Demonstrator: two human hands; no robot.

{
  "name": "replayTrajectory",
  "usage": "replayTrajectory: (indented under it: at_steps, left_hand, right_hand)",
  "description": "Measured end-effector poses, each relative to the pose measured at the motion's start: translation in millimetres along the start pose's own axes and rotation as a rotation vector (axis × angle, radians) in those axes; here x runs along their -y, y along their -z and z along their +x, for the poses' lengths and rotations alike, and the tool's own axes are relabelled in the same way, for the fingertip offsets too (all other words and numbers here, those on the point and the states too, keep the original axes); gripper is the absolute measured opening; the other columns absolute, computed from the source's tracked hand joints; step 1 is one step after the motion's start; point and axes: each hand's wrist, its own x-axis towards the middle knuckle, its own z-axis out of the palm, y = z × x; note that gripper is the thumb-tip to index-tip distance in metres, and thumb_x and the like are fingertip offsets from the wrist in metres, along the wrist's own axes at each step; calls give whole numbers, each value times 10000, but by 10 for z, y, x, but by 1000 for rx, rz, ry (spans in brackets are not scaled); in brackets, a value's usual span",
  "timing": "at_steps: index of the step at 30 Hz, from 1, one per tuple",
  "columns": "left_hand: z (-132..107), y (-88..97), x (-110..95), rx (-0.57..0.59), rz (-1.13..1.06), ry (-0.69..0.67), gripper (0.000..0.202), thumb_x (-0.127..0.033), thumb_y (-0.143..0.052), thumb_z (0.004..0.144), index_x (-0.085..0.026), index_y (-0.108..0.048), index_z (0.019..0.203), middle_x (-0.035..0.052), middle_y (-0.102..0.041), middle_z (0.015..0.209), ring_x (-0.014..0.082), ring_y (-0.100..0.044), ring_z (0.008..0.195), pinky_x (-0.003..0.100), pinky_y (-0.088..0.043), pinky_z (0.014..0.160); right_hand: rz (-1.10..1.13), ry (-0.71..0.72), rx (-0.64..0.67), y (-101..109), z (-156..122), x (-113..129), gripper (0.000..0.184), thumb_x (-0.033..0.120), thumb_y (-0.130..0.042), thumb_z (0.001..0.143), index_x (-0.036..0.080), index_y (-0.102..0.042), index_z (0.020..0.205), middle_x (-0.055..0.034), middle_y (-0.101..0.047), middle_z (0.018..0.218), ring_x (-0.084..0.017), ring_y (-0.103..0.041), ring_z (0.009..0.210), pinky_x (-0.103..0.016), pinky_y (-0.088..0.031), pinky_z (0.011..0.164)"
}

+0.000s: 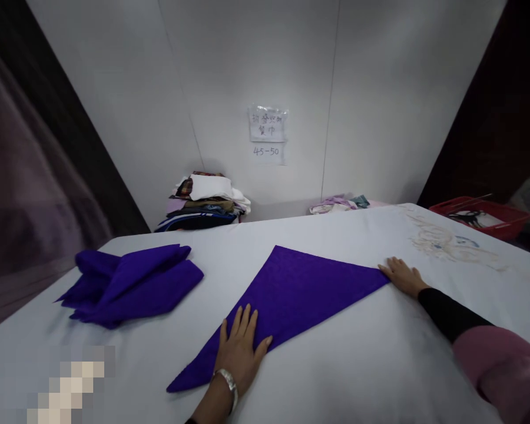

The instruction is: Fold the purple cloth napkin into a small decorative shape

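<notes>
Left hand (pixel 241 352): fingers (pixel 244 321) apart, laid flat, palm down on the purple cloth (pixel 294 291). Nothing clamped, just pressing on its lower-left part, thumb out to the right. Wristwatch (pixel 228 381) on that wrist.

Right hand (pixel 403 277): I read it as flat too, fingers (pixel 386 268) loosely apart, tips on the cloth's right-hand corner, palm on the bare desk (pixel 362 365). Black sleeve (pixel 450 315) runs back from it, with a pink sleeve (pixel 503 365) over that.

The purple cloth is folded into a triangle and lies flat mid-desk between the two hands. One point is at the right hand, one is on the far side toward the wall, and the long one runs down-left past the left hand toward the near edge.

Left of it, apart: a purple pile (pixel 132 282) of same-colour cloth, loosely folded and rumpled. The desk is covered in white, with a faint drawing (pixel 446 241) on the cover at far right.

Behind the desk, against the wall, I see a stack of folded clothes (pixel 205 203) back left and a smaller heap of clothes (pixel 340 204) back centre-right. Paper note (pixel 268 132) taped on the wall above, handwritten, bottom line reads 45-50. Red basket (pixel 481 213) at far right, beyond the desk corner. The bottom-left corner of the view is pixelated, so I can't tell what's there.
</notes>
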Motion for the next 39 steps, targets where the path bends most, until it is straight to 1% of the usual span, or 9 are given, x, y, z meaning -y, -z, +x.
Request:
replayTrajectory:
  at_steps: [3,6,10,14,21,25,30,33,39]
  left_hand:
    - [-10,6,-2,-11,-12,-10,693,-608,-246,861,-177,-271,1402,78,-187,1489,260,-105,1378,540,-74,1092]
    - [-19,22,-6,-15,-19,-14,695,-613,-241,861,-180,-267,1404,83,-184,1490,261,-112,1377,542,-77,1091]
    - [-32,48,-27,-11,-13,-14,704,-616,-238,859,-171,-267,1404,84,-193,1490,259,-112,1377,539,-78,1093]
    - [-51,77,-50,4,-19,-5,705,-612,-265,852,-170,-276,1401,83,-198,1489,258,-114,1376,542,-87,1091]
    - [10,194,-100,78,-105,49,724,-624,-272,836,-171,-279,1401,94,-190,1492,271,-112,1376,550,-91,1082]
    - [225,218,-361,15,-164,-20,745,-650,-199,839,-167,-278,1401,107,-182,1496,272,-91,1379,554,-72,1082]
    - [440,66,-666,-3,-218,-145,771,-667,-162,836,-159,-243,1412,105,-181,1499,261,-73,1382,549,-23,1091]
    - [433,-34,-631,-26,-211,-133,780,-671,-150,836,-155,-238,1414,103,-216,1491,258,-74,1382,532,-6,1099]
    - [236,-48,-282,-63,-144,-55,776,-688,-191,825,-181,-247,1411,88,-215,1494,261,-69,1381,521,-16,1099]
  right_hand:
    - [31,69,5,33,-93,271,502,405,-276,907,206,-412,1347,-139,-314,1443,-316,-205,1342,-593,-212,1017]
    - [195,315,-12,127,-284,946,626,533,-262,897,187,-268,1419,-106,-222,1483,-268,-137,1363,-507,-141,1083]
    - [346,717,108,366,-593,1863,651,587,-238,895,242,-165,1442,-49,-144,1501,-231,-92,1374,-484,-74,1099]
    - [399,870,185,485,-726,2342,685,613,-265,881,228,-174,1439,-70,-138,1501,-249,-81,1375,-507,-41,1090]
    - [385,895,223,314,-731,2405,694,620,-271,875,212,-203,1432,-88,-150,1498,-268,-91,1373,-529,-35,1080]
    - [365,902,199,247,-723,2391,679,607,-279,879,216,-211,1430,-78,-166,1496,-265,-105,1371,-527,-41,1081]
    - [332,900,153,141,-705,2380,667,574,-295,889,218,-170,1438,-73,-190,1490,-259,-112,1371,-517,-59,1084]
    - [319,911,130,102,-698,2362,651,570,-300,890,238,-179,1437,-72,-212,1484,-255,-129,1368,-519,-69,1081]
    - [296,918,109,101,-705,2351,637,577,-286,893,240,-217,1429,-78,-216,1484,-250,-139,1367,-516,-85,1081]
